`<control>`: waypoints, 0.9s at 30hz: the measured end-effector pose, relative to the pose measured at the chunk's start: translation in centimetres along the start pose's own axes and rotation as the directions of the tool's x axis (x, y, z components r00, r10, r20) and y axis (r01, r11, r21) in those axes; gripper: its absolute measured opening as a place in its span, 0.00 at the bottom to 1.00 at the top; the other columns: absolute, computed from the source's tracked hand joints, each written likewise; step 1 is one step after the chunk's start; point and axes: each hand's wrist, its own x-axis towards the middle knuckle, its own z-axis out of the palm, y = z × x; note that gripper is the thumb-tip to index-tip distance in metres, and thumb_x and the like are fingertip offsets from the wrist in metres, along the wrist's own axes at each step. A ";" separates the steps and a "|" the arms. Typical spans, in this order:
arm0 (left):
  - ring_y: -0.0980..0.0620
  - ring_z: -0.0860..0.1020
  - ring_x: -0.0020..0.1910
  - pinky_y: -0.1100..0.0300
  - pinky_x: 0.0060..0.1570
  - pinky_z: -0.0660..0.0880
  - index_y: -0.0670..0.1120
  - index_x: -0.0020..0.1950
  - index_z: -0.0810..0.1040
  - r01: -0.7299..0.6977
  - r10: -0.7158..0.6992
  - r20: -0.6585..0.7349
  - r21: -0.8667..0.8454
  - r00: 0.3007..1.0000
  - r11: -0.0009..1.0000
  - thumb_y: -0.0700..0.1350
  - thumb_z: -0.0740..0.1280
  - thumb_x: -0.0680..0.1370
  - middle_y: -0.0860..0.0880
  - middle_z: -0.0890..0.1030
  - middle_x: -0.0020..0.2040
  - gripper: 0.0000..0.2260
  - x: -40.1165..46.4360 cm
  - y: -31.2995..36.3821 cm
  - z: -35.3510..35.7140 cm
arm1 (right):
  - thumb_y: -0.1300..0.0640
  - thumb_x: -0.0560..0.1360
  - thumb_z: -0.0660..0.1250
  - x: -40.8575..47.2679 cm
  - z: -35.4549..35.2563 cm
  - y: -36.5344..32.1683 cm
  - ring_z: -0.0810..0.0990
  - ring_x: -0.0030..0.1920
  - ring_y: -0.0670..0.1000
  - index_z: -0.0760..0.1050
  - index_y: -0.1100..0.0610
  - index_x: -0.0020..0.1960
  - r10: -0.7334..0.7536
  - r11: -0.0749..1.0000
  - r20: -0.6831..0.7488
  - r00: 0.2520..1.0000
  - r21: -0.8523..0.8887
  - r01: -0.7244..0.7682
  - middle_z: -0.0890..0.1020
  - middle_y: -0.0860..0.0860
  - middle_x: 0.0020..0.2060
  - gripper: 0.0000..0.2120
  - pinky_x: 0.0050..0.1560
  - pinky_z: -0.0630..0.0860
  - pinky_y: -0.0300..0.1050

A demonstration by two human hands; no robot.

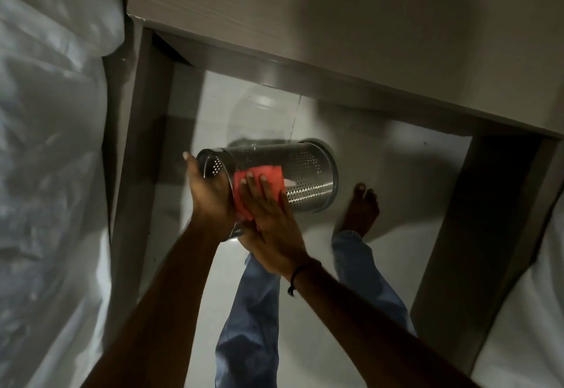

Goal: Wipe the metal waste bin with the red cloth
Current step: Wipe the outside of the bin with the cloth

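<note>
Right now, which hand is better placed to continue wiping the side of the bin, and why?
The right hand. It already lies flat on the red cloth, pressing it against the perforated side of the metal waste bin. The left hand grips the bin's rim end, holding it tilted off the floor.

A home bedroom: white bedding (pixel 45 143) beside a wooden desk (pixel 335 21) (tiled floor (pixel 412 174), bare foot (pixel 361 210)).

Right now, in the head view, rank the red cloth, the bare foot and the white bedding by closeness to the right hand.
1. Red cloth: pressed under the right hand on the perforated metal bin.
2. Bare foot: on the floor, to its right.
3. White bedding: far left.
</note>
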 end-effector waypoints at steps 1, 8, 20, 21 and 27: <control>0.43 0.84 0.68 0.49 0.65 0.81 0.48 0.69 0.84 0.008 -0.009 0.017 0.025 1.000 1.000 0.77 0.47 0.77 0.43 0.85 0.69 0.43 -0.2 -0.5 0.0 | 0.51 0.87 0.52 0.8 -0.4 -0.1 0.40 0.84 0.53 0.40 0.49 0.81 0.017 0.999 -0.014 1.000 0.028 -0.017 0.41 0.46 0.82 0.28 0.82 0.43 0.65; 0.45 0.79 0.73 0.42 0.74 0.72 0.54 0.76 0.78 0.071 -0.087 0.064 0.209 0.994 0.975 0.75 0.46 0.79 0.46 0.81 0.74 0.39 -0.2 -1.8 -1.6 | 0.50 0.87 0.52 3.4 -2.3 0.3 0.43 0.84 0.51 0.48 0.50 0.83 0.064 0.991 -0.030 0.997 0.117 -0.060 0.50 0.48 0.84 0.27 0.83 0.44 0.62; 0.44 0.82 0.70 0.45 0.64 0.80 0.53 0.73 0.80 0.001 -0.003 0.008 0.258 1.000 0.966 0.71 0.54 0.80 0.45 0.84 0.70 0.33 -0.6 -1.6 -0.7 | 0.51 0.87 0.53 4.0 -2.6 0.4 0.41 0.84 0.49 0.47 0.48 0.83 0.130 0.966 -0.045 0.990 0.233 -0.116 0.48 0.46 0.84 0.28 0.83 0.43 0.64; 0.45 0.83 0.69 0.47 0.63 0.82 0.55 0.70 0.82 0.002 -0.013 0.042 0.263 0.999 0.965 0.71 0.54 0.80 0.45 0.85 0.69 0.31 -0.8 -1.8 -0.8 | 0.52 0.86 0.53 4.8 -3.1 0.3 0.42 0.84 0.49 0.49 0.49 0.83 0.158 0.953 -0.050 0.986 0.268 -0.139 0.51 0.46 0.84 0.27 0.83 0.43 0.64; 0.43 0.84 0.68 0.45 0.71 0.77 0.48 0.73 0.80 0.064 -0.071 0.054 0.114 0.996 0.991 0.76 0.45 0.78 0.40 0.83 0.71 0.43 -0.3 -0.5 -0.3 | 0.52 0.86 0.53 2.7 -2.4 -0.7 0.43 0.84 0.48 0.52 0.48 0.83 0.111 0.966 -0.054 0.992 0.239 -0.095 0.53 0.46 0.84 0.26 0.82 0.41 0.64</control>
